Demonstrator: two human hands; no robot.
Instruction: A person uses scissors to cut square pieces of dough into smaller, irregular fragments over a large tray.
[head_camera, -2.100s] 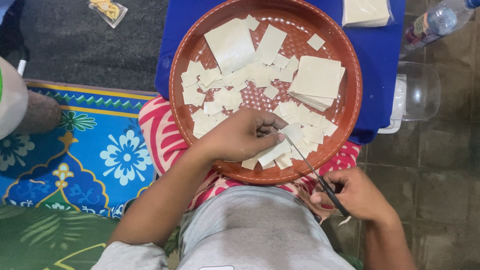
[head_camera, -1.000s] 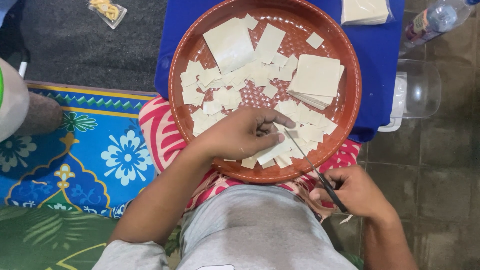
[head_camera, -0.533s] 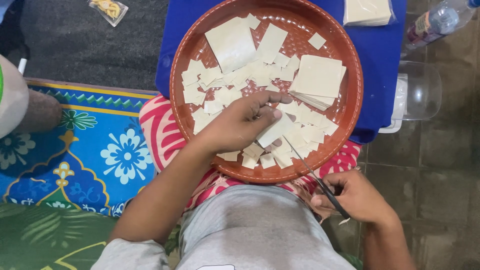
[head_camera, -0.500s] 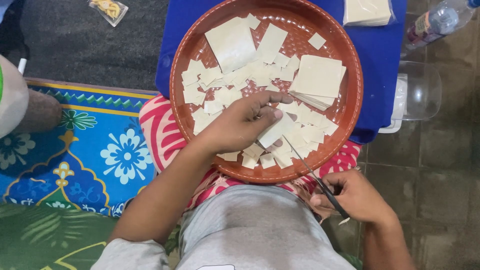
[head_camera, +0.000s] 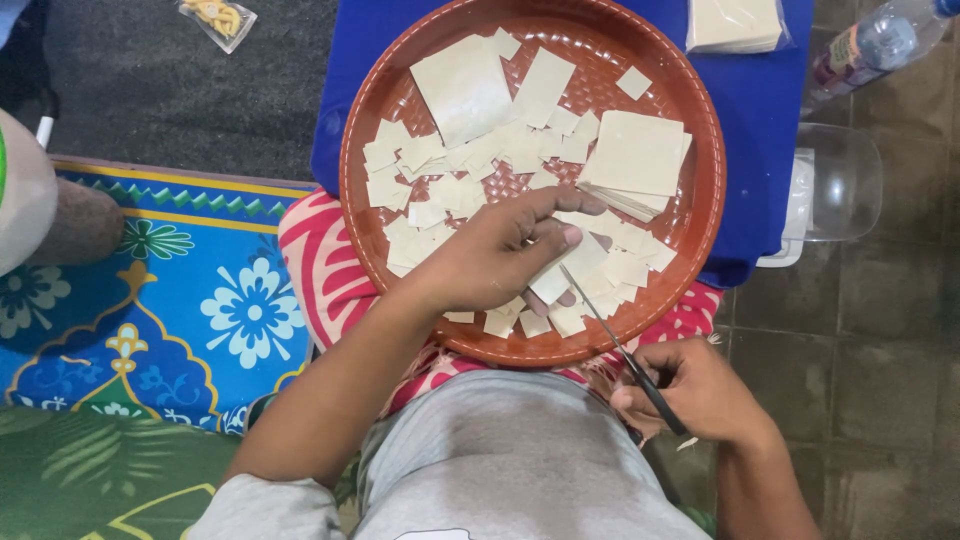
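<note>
A round brown woven tray (head_camera: 700, 240) rests on my lap, filled with pale thin dough sheets. A stack of square sheets (head_camera: 636, 155) lies at its right, a large sheet (head_camera: 465, 85) at the back, and several small cut pieces (head_camera: 430, 190) are scattered across it. My left hand (head_camera: 495, 255) lies over the near part of the tray and pinches a strip of dough (head_camera: 565, 270). My right hand (head_camera: 695, 390) sits below the tray's rim, gripping black-handled scissors (head_camera: 625, 355) whose blades point up toward the strip.
A blue board (head_camera: 760, 130) lies under the tray. A packet of sheets (head_camera: 735, 22) sits at its far right corner. A plastic bottle (head_camera: 870, 45) and a clear container (head_camera: 835, 185) stand on the tiled floor at right. A patterned mat (head_camera: 180, 300) is at left.
My left hand lifted off the near pile, swept up over the tray, then settled on a strip of dough. The scissors stayed low by the rim.
</note>
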